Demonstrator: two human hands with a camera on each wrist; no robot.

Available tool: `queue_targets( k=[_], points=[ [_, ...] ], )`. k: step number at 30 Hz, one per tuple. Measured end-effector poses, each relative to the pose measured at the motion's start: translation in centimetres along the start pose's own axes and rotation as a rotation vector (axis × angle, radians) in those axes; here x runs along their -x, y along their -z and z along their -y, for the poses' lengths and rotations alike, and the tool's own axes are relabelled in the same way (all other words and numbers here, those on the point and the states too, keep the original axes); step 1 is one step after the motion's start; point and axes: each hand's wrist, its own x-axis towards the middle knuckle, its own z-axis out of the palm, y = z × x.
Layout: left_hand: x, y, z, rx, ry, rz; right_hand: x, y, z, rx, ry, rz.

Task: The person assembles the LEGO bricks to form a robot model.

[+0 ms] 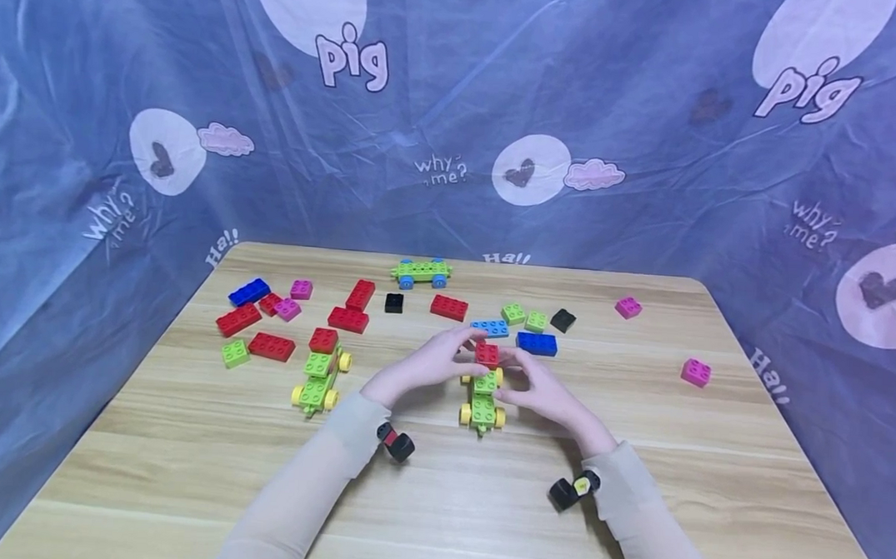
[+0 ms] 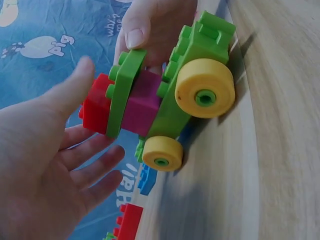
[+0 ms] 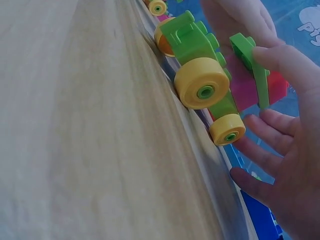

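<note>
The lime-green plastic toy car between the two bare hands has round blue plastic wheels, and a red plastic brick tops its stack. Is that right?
Not quite. The lime-green plastic toy car between the bare left hand and bare right hand has round yellow plastic wheels, not blue, as the left wrist view shows; the red plastic brick does top its stack.

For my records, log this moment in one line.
left hand: beside toy car; right hand: opposite side; red block: atop car; another car: left
</note>
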Motion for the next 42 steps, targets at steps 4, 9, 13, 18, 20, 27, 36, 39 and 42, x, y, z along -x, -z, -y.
queue_targets(
  k=[4, 9, 13, 18, 20, 27, 36, 39, 42],
  points=[
    [0.5, 0.1, 0.3, -0.026, -0.008, 0.029, -0.1, 0.2, 0.2, 0.01, 0.039, -0.006],
    [1.1, 0.0, 0.8, -0.044, -0.002, 0.102, -0.1, 0.5, 0.5, -0.004, 0.054, -0.021],
    [1.6, -0.1, 0.7, -0.051, 0.01, 0.15, -0.2, 0.6, 0.8, -0.008, 0.079, -0.025],
    [2.0, -0.5, 0.3, -0.121, 0.022, 0.168, -0.5, 0.6, 1.4, 0.03, 0.082, -0.01],
    [2.0, -0.6, 0.3, -0.149, 0.021, 0.173, -0.7, 0.6, 1.7, 0.049, 0.081, 0.001],
    [2.1, -1.3, 0.4, -0.2, -0.002, 0.177, -1.0, 0.3, 1.9, 0.072, 0.069, -0.003],
    [1.8, -1.7, 0.1, -0.229, -0.013, 0.154, -1.0, 0.2, 1.9, 0.089, 0.058, -0.012],
    [1.8, -1.8, 0.1, -0.23, 0.002, 0.155, -1.0, 0.1, 1.9, 0.1, 0.04, -0.011],
    [1.7, -1.9, 0.2, -0.236, 0.016, 0.157, -1.0, 0.1, 2.0, 0.1, 0.019, -0.007]
  ],
)
